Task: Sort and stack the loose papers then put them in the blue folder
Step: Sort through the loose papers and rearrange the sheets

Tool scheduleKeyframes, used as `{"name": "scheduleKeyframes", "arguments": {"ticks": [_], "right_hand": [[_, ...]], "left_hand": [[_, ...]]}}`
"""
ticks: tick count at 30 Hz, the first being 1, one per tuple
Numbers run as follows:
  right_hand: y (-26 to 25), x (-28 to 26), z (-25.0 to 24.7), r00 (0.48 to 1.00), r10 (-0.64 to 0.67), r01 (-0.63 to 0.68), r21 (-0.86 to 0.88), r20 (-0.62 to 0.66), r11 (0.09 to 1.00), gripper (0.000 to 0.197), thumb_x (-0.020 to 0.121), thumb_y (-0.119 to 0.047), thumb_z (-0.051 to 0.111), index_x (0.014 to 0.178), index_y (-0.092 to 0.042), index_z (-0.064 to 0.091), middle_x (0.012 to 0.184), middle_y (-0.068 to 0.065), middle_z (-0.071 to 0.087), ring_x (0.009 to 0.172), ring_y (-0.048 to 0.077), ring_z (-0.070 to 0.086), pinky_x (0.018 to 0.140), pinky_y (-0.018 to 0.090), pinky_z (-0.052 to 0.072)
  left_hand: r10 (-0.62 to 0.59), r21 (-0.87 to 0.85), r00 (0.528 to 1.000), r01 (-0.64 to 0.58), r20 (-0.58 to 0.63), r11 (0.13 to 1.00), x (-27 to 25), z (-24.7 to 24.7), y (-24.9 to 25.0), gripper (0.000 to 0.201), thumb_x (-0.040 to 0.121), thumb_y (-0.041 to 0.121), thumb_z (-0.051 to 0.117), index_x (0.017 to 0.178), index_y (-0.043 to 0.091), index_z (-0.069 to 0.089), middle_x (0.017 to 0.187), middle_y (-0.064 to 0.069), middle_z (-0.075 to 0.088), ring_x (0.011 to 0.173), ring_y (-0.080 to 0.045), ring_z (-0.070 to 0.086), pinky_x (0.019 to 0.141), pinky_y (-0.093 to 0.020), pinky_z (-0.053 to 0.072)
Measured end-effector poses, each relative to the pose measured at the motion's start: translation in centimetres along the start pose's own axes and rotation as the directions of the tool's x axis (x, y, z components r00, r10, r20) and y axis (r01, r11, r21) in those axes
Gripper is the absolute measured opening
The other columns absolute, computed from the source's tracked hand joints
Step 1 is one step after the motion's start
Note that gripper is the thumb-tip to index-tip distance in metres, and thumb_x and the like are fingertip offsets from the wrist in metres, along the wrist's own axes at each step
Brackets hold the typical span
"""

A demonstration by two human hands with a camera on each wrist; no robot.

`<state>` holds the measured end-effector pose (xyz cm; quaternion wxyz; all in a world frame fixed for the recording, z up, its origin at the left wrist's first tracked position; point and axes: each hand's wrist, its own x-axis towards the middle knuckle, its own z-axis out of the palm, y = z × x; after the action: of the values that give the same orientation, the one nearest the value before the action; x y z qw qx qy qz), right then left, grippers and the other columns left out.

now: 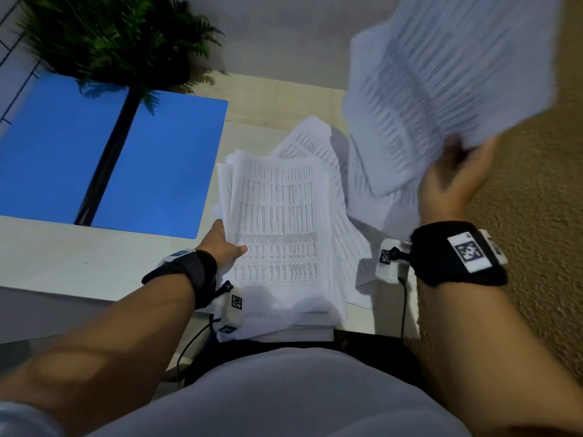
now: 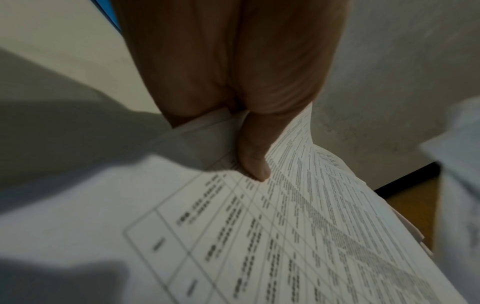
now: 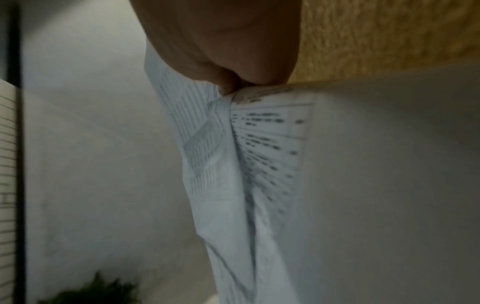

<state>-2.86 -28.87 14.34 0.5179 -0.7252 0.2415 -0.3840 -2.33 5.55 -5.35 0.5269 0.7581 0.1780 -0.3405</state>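
Observation:
A thick stack of printed papers (image 1: 277, 228) lies on the white table in front of me. My left hand (image 1: 225, 244) grips its left edge, thumb on top of the top sheet (image 2: 298, 236) and fingers underneath. My right hand (image 1: 454, 181) is raised at the right and pinches a bunch of loose printed sheets (image 1: 441, 83) in the air, blurred by motion; the right wrist view shows those sheets (image 3: 246, 164) hanging from the fingers. More loose sheets (image 1: 356, 190) lie spread under them. The blue folder (image 1: 110, 156) lies open flat at the left.
A green fern-like plant (image 1: 113, 39) stands behind the folder and overhangs it. The table's front edge (image 1: 63, 294) runs near my body. A brown textured floor (image 1: 536, 216) lies to the right of the table. Cables hang from both wrist cameras.

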Motion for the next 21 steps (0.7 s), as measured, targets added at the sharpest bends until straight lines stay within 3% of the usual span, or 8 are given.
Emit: {"name": "scheduleKeyframes", "arguments": {"ticks": [3, 5, 7, 10, 12, 15, 18, 21], "right_hand": [[-1.3, -0.5, -0.3, 0.999, -0.028, 0.032, 0.116, -0.037, 0.993, 0.041, 0.093, -0.002, 0.051, 0.132, -0.009, 0.039, 0.118, -0.007, 0.054, 0.100, -0.018, 0.058, 0.096, 0.007, 0.040], [-0.8, -1.9, -0.1, 0.999, 0.010, -0.012, 0.049, 0.042, 0.999, 0.039, 0.092, 0.000, 0.052, 0.130, -0.001, 0.042, 0.118, 0.002, 0.055, 0.099, -0.009, 0.058, 0.091, 0.005, 0.042], [0.7, -4.5, 0.3, 0.977, 0.136, -0.137, -0.006, 0.161, 0.991, 0.037, 0.095, -0.002, 0.050, 0.131, -0.010, 0.044, 0.113, 0.000, 0.059, 0.099, 0.005, 0.060, 0.080, 0.001, 0.044], [3.9, -9.3, 1.3, 0.905, 0.356, -0.334, -0.130, 0.232, 0.934, 0.031, 0.099, -0.008, 0.045, 0.128, -0.018, 0.045, 0.107, 0.003, 0.061, 0.089, 0.009, 0.062, 0.069, 0.007, 0.049], [6.2, -11.9, 1.8, 0.860, 0.452, -0.397, -0.245, 0.237, 0.884, 0.021, 0.101, -0.013, 0.043, 0.121, -0.016, 0.046, 0.107, 0.008, 0.061, 0.095, 0.022, 0.062, 0.081, 0.027, 0.054], [8.2, -13.5, 2.4, 0.766, 0.592, -0.510, -0.322, 0.253, 0.798, 0.019, 0.102, -0.014, 0.037, 0.118, -0.011, 0.047, 0.105, 0.005, 0.058, 0.093, 0.022, 0.058, 0.093, 0.040, 0.052], [9.0, -12.5, 2.2, 0.665, 0.686, -0.616, -0.303, 0.295, 0.727, 0.035, 0.102, -0.009, 0.034, 0.134, -0.012, 0.045, 0.120, 0.005, 0.054, 0.100, 0.018, 0.050, 0.106, 0.038, 0.042], [8.6, -10.0, 1.1, 0.620, 0.633, -0.431, -0.473, 0.464, 0.768, 0.036, 0.102, -0.006, 0.034, 0.135, -0.011, 0.048, 0.126, 0.006, 0.055, 0.109, 0.021, 0.052, 0.094, 0.026, 0.038]], "left_hand": [[0.006, -0.035, 1.000, -0.006, -0.003, 0.999, 1.0, 0.1, -1.1, 0.090, 0.058, 0.037, 0.089, 0.133, 0.029, 0.040, 0.135, 0.000, 0.059, 0.125, -0.028, 0.056, 0.105, -0.054, 0.045], [0.004, -0.020, 1.000, -0.004, -0.017, 1.000, -0.4, 0.5, 0.1, 0.104, 0.058, 0.069, 0.080, 0.143, 0.040, 0.029, 0.150, 0.005, 0.047, 0.137, -0.027, 0.046, 0.108, -0.053, 0.040], [-0.055, -0.043, 0.997, 0.053, -0.059, 0.998, -3.2, 1.2, 2.8, 0.105, 0.072, 0.080, 0.056, 0.153, 0.033, 0.010, 0.162, 0.001, 0.025, 0.147, -0.030, 0.030, 0.116, -0.052, 0.029], [-0.092, -0.016, 0.991, 0.090, -0.100, 0.996, -4.0, 1.6, 4.0, 0.101, 0.083, 0.080, 0.033, 0.156, 0.018, 0.003, 0.164, -0.007, 0.019, 0.150, -0.029, 0.023, 0.115, -0.047, 0.024], [-0.060, -0.036, 0.993, 0.057, -0.103, 0.998, -4.0, 1.7, 3.9, 0.098, 0.081, 0.077, 0.045, 0.153, 0.017, 0.015, 0.154, -0.009, 0.039, 0.138, -0.029, 0.042, 0.106, -0.042, 0.035], [-0.029, -0.040, 0.991, 0.025, -0.127, 0.999, -4.1, 1.7, 3.4, 0.058, 0.087, 0.054, 0.060, 0.130, 0.023, 0.036, 0.116, -0.003, 0.059, 0.101, -0.021, 0.060, 0.085, -0.034, 0.051], [0.005, 0.022, 0.993, -0.002, -0.117, 1.000, -3.9, 1.5, 2.9, 0.057, 0.083, 0.047, 0.067, 0.128, 0.029, 0.037, 0.117, 0.000, 0.060, 0.106, -0.024, 0.060, 0.098, -0.041, 0.051], [0.011, 0.050, 0.994, -0.005, -0.105, 0.999, -3.6, 1.2, 2.5, 0.061, 0.082, 0.051, 0.067, 0.131, 0.030, 0.037, 0.117, -0.001, 0.062, 0.106, -0.026, 0.061, 0.098, -0.046, 0.051]]}}
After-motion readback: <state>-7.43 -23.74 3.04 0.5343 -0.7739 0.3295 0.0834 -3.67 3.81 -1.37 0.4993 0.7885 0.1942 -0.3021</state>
